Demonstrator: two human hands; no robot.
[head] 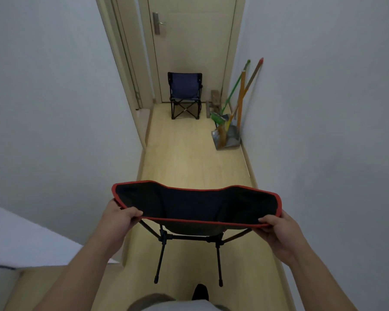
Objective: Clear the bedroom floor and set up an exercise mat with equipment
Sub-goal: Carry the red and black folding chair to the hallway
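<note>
- Folding chair (pixel 195 203): black fabric seat with red edging, held up in front of the person, above the pale wooden floor (pixel 189 158) of a narrow passage; it sits near the bottom of the view, midway between the two grey-white walls
- Chair legs (pixel 160 259): two thin black legs hang below the seat, each ending in a dark cap; whether the caps touch the floor cannot be told
- Left hand (pixel 119 217): clamped on the near left corner of the seat; thumb lies on top of the red edging and the fingers are curled underneath
- Right hand (pixel 276 230): clamped on the near right corner in the same way, thumb on top and fingers under the fabric; the two hands are well apart, one at each end of the near edge
- Door (pixel 189 41): pale, closed, at the far end of the passage; metal handle (pixel 158 23) on its left side
- Blue chair (pixel 185 95): small, unfolded, upright on the floor just in front of the door, well apart from the held chair
- Green-handled broom (pixel 231 93) and orange-handled broom (pixel 241 97): leaning against the right wall near the door; a grey dustpan (pixel 230 138) stands at their base
- Wooden pieces (pixel 213 101): on the floor between the blue chair and the brooms; detail too small to tell
- White textured surface (pixel 20 239): lower left; its nature cannot be told
</note>
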